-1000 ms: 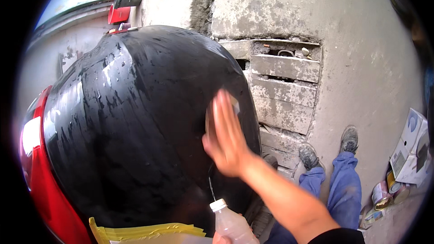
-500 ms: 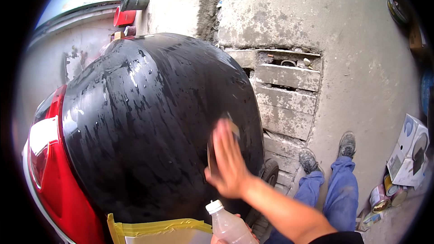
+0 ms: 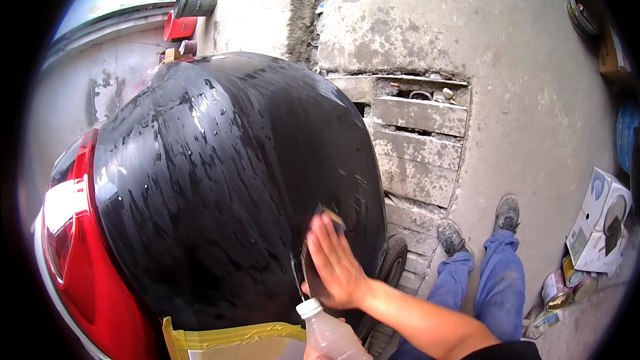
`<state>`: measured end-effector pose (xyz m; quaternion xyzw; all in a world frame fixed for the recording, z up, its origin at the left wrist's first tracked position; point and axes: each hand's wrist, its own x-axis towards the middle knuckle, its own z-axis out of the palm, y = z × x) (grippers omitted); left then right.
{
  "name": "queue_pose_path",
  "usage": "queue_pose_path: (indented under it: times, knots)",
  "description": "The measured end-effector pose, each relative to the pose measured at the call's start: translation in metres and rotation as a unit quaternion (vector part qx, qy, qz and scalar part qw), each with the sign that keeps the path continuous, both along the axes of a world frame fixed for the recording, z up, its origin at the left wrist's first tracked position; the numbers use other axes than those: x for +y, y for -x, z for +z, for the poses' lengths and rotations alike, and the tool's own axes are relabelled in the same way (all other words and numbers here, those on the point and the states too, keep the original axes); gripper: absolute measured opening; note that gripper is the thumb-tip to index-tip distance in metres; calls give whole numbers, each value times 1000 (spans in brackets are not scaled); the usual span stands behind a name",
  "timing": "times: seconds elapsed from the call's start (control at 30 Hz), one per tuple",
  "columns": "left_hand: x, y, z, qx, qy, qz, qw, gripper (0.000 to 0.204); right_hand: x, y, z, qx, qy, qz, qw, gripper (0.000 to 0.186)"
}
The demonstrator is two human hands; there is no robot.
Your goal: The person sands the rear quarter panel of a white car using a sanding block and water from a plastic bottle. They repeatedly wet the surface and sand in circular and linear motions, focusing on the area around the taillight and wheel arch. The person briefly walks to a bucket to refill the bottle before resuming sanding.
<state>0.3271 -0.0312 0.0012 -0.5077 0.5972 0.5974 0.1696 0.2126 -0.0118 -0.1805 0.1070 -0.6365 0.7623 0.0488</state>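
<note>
A wet, glossy black car body panel (image 3: 220, 180) fills the middle of the view. My right hand (image 3: 337, 267) lies flat on its lower right side, fingers together, pressing a dark sanding pad (image 3: 331, 217) with a tan edge against the panel. A clear plastic bottle (image 3: 327, 333) with a white cap rises from the bottom edge just below that wrist. Only a sliver of my left hand (image 3: 309, 355) shows at its base, gripping it.
A red tail light (image 3: 73, 227) borders the panel on the left, and yellow masking tape (image 3: 227, 337) runs along its lower edge. Broken concrete slabs (image 3: 420, 153) lie to the right, near my shoes (image 3: 453, 237). A cardboard box (image 3: 600, 227) and paint cans (image 3: 557, 287) stand at far right.
My right hand and the pad have slid down the black panel toward its lower edge. The bottle stays at the bottom of the view.
</note>
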Motion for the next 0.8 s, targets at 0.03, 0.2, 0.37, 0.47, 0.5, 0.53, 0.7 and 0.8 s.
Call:
queue_pose_path:
  times: [0.03, 0.2, 0.37, 0.47, 0.5, 0.53, 0.7, 0.8]
  knots:
    - [3, 5, -1, -1, -1, -7, 1000, 98, 1, -20, -6, 0, -34, 10, 999, 79]
    - [11, 4, -2, -1, 1, -3, 1000, 103, 6, 183, -6, 64, -79, -100, 990, 79]
    - [6, 9, 10, 14, -3, 24, 1000, 102, 6, 133, 18, 53, -14, -43, 998, 82]
    - [6, 17, 15, 17, -23, 1, 1000, 95, 8, 4, 14, 10, -26, 13, 1000, 91]
    - [5, 17, 13, 17, -27, 2, 999, 93, 10, -13, 13, 1, -40, 14, 999, 93]
    - [4, 14, 11, 13, -27, 5, 1000, 91, 13, 0, 14, -9, -48, 6, 999, 94]
    - [4, 25, 24, 48, -43, 33, 997, 87, 0, 214, 31, 10, -120, -16, 993, 79]
    - [9, 58, 15, 59, -134, 115, 982, 94, 4, 223, 37, -9, -89, 9, 996, 81]
